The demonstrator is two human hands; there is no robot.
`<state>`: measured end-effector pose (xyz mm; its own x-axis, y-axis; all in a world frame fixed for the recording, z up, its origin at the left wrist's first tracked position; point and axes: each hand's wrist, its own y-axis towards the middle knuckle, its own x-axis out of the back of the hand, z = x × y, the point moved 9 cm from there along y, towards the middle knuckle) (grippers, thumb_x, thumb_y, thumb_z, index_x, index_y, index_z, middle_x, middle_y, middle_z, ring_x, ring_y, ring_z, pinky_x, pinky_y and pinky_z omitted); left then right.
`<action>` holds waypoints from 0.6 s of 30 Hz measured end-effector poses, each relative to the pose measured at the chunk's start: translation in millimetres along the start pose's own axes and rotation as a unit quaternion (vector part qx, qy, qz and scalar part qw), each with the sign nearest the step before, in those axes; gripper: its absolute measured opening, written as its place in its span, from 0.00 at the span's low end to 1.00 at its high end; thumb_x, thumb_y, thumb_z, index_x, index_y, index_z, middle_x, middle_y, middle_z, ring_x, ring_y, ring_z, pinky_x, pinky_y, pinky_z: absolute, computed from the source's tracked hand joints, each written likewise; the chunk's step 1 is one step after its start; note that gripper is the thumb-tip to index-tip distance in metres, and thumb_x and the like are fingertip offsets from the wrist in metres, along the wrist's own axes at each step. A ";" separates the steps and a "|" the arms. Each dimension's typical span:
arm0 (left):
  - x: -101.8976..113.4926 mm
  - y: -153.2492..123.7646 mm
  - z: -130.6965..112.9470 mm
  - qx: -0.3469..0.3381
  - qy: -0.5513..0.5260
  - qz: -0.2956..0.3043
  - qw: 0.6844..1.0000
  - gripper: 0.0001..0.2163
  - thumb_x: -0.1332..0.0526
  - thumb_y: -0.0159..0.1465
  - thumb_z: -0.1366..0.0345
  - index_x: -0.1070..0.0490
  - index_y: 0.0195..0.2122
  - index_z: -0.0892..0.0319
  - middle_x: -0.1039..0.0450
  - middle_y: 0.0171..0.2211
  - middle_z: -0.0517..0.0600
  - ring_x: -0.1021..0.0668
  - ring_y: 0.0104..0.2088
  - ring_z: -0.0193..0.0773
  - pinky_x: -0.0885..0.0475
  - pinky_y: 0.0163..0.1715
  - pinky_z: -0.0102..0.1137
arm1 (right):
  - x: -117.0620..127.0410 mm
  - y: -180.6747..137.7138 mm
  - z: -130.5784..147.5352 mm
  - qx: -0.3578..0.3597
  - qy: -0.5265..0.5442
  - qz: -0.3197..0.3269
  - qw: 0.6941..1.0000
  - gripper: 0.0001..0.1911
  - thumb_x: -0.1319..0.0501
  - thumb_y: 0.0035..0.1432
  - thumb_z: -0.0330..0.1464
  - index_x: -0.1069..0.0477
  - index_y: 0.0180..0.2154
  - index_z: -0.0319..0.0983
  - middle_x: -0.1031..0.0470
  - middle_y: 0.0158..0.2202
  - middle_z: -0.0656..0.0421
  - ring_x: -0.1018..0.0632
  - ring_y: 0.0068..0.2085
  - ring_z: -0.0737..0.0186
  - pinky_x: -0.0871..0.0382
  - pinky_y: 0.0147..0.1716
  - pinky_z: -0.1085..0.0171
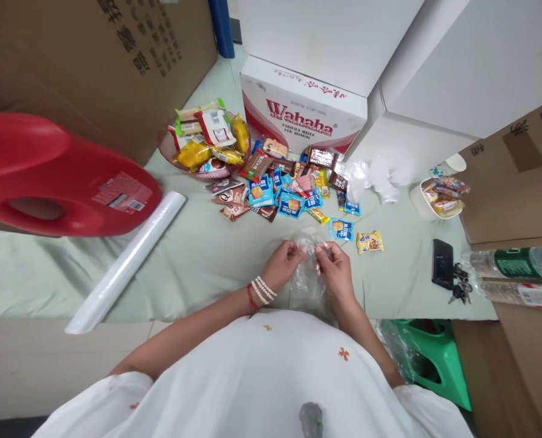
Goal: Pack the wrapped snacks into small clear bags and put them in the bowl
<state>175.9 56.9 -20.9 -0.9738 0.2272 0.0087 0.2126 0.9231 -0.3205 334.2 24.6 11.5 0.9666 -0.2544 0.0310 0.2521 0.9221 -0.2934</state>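
A clear plastic bag (309, 277) hangs between my two hands, close to my body at the table's front edge. My left hand (281, 263) pinches one side of its upper part, with beaded bracelets on that wrist. On the other side, the fingers of my right hand (336, 267) are closed on the same bag. Just beyond the hands lies a loose pile of wrapped snacks (291, 204), several in blue packets. A yellow snack packet (370, 242) rests apart from the pile, to the right of my right hand.
A pink bowl (165, 146) of snacks stands at the back left, near a red jug (70, 176) and a plastic roll (129, 258). Crumpled clear bags (382, 176), a white container (423, 201), a black phone-like object (443, 263), keys (461, 289) and bottles (517, 264) are right. A Wahaha box (302, 109) stands behind.
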 end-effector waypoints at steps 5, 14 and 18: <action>-17.8 1.6 11.4 0.057 -0.152 0.081 0.983 0.21 0.28 0.53 0.48 0.34 0.26 0.58 0.36 0.23 0.42 0.32 0.28 0.33 0.34 0.33 0.31 | 10.4 -2.0 -7.1 -0.036 0.048 -0.028 0.998 0.20 0.29 0.53 0.48 0.30 0.34 0.41 0.32 0.24 0.67 0.39 0.18 0.72 0.49 0.15 0.69; 33.2 -9.2 15.2 0.096 -0.235 0.030 0.967 0.23 0.29 0.54 0.45 0.38 0.33 0.55 0.31 0.28 0.41 0.27 0.23 0.29 0.32 0.22 0.26 | 63.7 2.6 -18.9 -0.056 0.074 -0.111 0.990 0.24 0.30 0.51 0.53 0.29 0.36 0.41 0.34 0.23 0.68 0.42 0.17 0.74 0.53 0.14 0.70; 80.4 -16.9 21.8 0.036 -0.036 -0.080 0.996 0.19 0.38 0.63 0.44 0.38 0.31 0.55 0.38 0.19 0.38 0.35 0.17 0.29 0.39 0.19 0.27 | 72.3 1.2 -29.5 -0.049 0.039 -0.122 0.991 0.22 0.32 0.54 0.53 0.29 0.37 0.41 0.33 0.24 0.68 0.41 0.18 0.72 0.51 0.15 0.69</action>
<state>92.2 52.8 -35.5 -0.9985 0.0549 -0.0020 0.0514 0.9206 -0.3871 403.1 -1.3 -14.8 0.8703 -0.4909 0.0393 0.4676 0.7988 -0.3784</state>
